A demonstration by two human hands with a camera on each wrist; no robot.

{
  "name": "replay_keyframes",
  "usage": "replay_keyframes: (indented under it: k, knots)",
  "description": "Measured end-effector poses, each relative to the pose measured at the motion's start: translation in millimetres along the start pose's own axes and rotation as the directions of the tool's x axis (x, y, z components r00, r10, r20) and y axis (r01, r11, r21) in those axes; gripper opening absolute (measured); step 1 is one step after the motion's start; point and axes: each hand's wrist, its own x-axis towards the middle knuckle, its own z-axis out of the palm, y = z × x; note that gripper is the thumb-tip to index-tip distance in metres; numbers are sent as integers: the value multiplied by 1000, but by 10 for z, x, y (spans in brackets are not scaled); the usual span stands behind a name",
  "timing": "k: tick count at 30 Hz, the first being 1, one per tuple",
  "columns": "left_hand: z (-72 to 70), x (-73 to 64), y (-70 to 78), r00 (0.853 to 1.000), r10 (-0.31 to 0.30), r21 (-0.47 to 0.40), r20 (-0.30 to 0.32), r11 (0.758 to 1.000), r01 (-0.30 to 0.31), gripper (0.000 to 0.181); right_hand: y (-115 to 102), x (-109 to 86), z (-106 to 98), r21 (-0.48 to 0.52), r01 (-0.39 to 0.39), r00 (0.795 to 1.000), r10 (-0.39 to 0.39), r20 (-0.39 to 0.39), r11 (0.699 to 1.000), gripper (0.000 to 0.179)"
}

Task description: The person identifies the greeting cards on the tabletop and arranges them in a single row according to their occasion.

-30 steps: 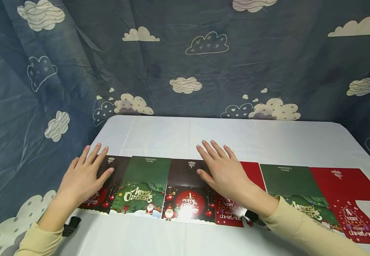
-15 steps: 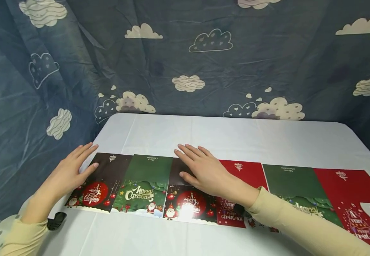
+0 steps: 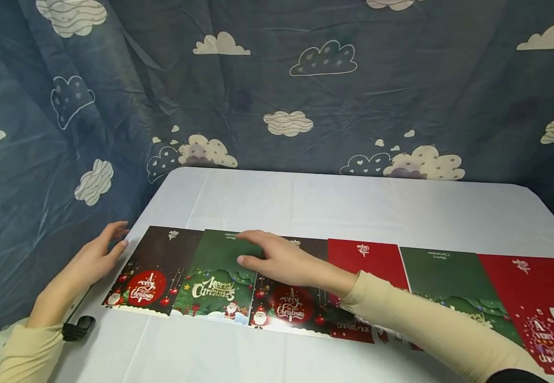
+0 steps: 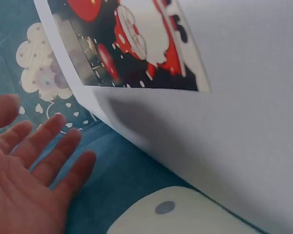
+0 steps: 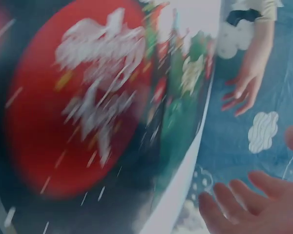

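Observation:
Christmas cards lie in a row across the white table. At the row's left end is a dark brown card (image 3: 145, 260) with a red circle, next to a green card (image 3: 214, 268). A second dark card (image 3: 291, 316) follows, partly under my right hand (image 3: 279, 259), which hovers with extended fingers over it and the green card's edge. In the right wrist view the fingers of my right hand (image 5: 263, 209) hold nothing. My left hand (image 3: 87, 263) is off the table's left edge, beside the first dark card. Its fingers (image 4: 63, 146) are spread, palm showing, in the left wrist view.
Farther right in the row lie a red card (image 3: 363, 260), another green card (image 3: 444, 271) and another red card (image 3: 521, 282), the first partly hidden by my right sleeve (image 3: 401, 303). A dark blue cloud-patterned cloth (image 3: 257, 80) hangs behind the white table (image 3: 305, 194).
My right hand has moved left, from over the nearer red card to over the second dark and first green cards. My left hand has drawn back left, uncovering the first dark card.

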Motion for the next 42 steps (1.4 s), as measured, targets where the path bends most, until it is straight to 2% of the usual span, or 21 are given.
replay_keyframes:
  k: [2, 5, 7, 9, 12, 14, 19, 22, 28, 32, 36, 39, 42]
  knots:
    - [2, -14, -27, 1000, -21, -26, 3, 999, 21, 51, -32, 62, 44, 131, -25, 999, 20, 37, 991, 52]
    - [-4, -29, -57, 998, -55, -67, 16, 996, 56, 53, -84, 163, 108, 336, -75, 993, 41, 107, 939, 47]
    - [-11, -27, -71, 997, -78, -92, 27, 993, 80, 54, -115, 237, 156, 457, -123, 987, 61, 147, 881, 45]
    - [-19, -15, -82, 994, -96, -122, 46, 987, 101, 54, -146, 307, 211, 564, -174, 980, 88, 177, 807, 42]
    - [-30, 1, -102, 990, -113, -170, 82, 977, 125, 53, -171, 401, 311, 674, -232, 971, 131, 198, 701, 40]
    - [-35, 6, -108, 988, -118, -194, 103, 972, 136, 52, -181, 446, 374, 725, -257, 966, 148, 212, 639, 41]
    - [-40, 4, -128, 983, -133, -231, 131, 960, 160, 47, -204, 535, 501, 806, -301, 954, 161, 255, 510, 47]
    - [-33, 4, -129, 978, -151, -237, 143, 954, 182, 45, -234, 588, 561, 832, -322, 947, 159, 279, 451, 50]
    - [-9, 0, -112, 972, -181, -208, 152, 955, 210, 45, -316, 688, 715, 866, -354, 935, 148, 322, 354, 52]
    - [-2, -9, -92, 973, -183, -190, 141, 960, 208, 45, -372, 752, 814, 879, -361, 932, 143, 332, 312, 53]
    - [1, -18, -68, 975, -177, -192, 134, 961, 200, 44, -408, 814, 880, 875, -377, 926, 135, 353, 303, 55]
    - [11, -23, -60, 975, -173, -203, 137, 959, 198, 45, -420, 856, 925, 865, -392, 920, 127, 371, 312, 61]
    - [18, -27, -58, 976, -166, -213, 138, 958, 193, 45, -433, 892, 971, 847, -400, 916, 120, 383, 349, 67]
